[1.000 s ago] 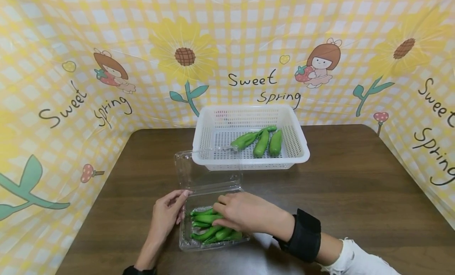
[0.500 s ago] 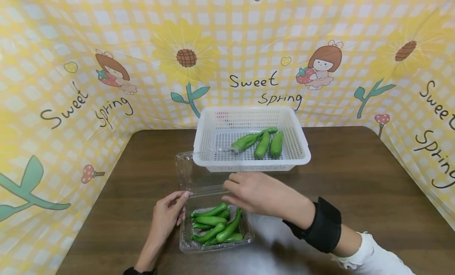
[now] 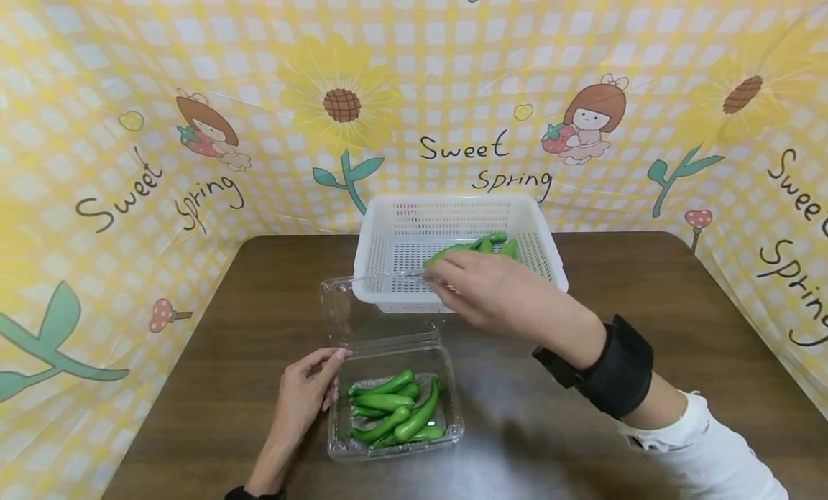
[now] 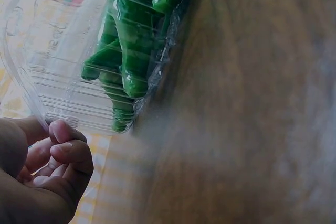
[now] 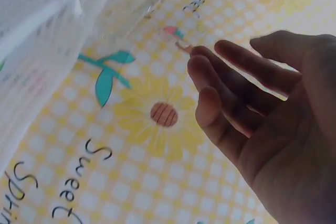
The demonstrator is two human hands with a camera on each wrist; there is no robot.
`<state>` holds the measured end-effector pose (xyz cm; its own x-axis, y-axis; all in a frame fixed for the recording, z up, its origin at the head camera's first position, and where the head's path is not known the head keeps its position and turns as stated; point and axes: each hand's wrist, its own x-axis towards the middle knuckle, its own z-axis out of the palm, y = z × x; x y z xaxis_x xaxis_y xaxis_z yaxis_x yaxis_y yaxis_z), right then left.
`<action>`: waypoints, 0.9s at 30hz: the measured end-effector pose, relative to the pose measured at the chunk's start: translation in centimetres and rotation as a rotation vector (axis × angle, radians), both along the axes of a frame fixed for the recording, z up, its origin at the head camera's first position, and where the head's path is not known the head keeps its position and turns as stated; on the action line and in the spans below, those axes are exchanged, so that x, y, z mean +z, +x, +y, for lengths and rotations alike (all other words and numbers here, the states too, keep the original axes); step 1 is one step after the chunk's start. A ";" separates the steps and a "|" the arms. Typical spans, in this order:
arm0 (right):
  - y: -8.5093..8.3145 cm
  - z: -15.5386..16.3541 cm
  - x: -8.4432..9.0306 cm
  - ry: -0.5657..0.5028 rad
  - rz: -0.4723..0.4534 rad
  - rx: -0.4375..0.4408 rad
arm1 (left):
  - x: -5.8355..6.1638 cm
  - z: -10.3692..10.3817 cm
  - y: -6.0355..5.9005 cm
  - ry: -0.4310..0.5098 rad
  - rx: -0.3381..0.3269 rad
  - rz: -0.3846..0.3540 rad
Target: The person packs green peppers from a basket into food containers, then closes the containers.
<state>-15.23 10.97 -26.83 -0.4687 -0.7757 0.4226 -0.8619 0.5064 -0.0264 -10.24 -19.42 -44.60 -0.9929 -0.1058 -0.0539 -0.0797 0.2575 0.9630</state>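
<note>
A clear plastic clamshell box (image 3: 456, 414) stands on the table with its lid raised, and several green peppers (image 3: 388, 401) lie in its base. At its left side my left hand (image 3: 307, 385) pinches the rim between thumb and fingers; the left wrist view shows this hand (image 4: 52, 166) at the box's edge. My right hand (image 3: 498, 288) is over the front of a white basket (image 3: 365, 263), fingers loosely bent. Nothing is held by the right hand (image 5: 262, 98) in the right wrist view. Green peppers (image 3: 494, 238) inside the basket are partly hidden behind that hand.
The clamshell's clear raised lid (image 3: 382, 309) overlaps the basket's front left corner in the head view. A brown wooden table (image 3: 226, 342) carries both containers. Yellow checked cloth (image 3: 440, 90) with printed flowers hangs behind and at both sides.
My right hand has risen from the peppers in the clamshell and moved away from me to the basket, leaving a pepper behind. The left hand has stayed at the rim.
</note>
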 end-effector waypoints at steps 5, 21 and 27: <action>-2.6 0.4 0.7 -0.014 -0.054 -0.081 | 0.1 -0.2 -0.1 -0.010 -0.001 0.013; -10.2 1.4 1.1 0.113 -0.204 -0.266 | -0.1 0.2 -0.2 -0.005 0.017 -0.006; -13.1 2.2 0.0 0.188 -0.243 -0.344 | 0.0 0.2 -0.1 -0.001 0.009 -0.005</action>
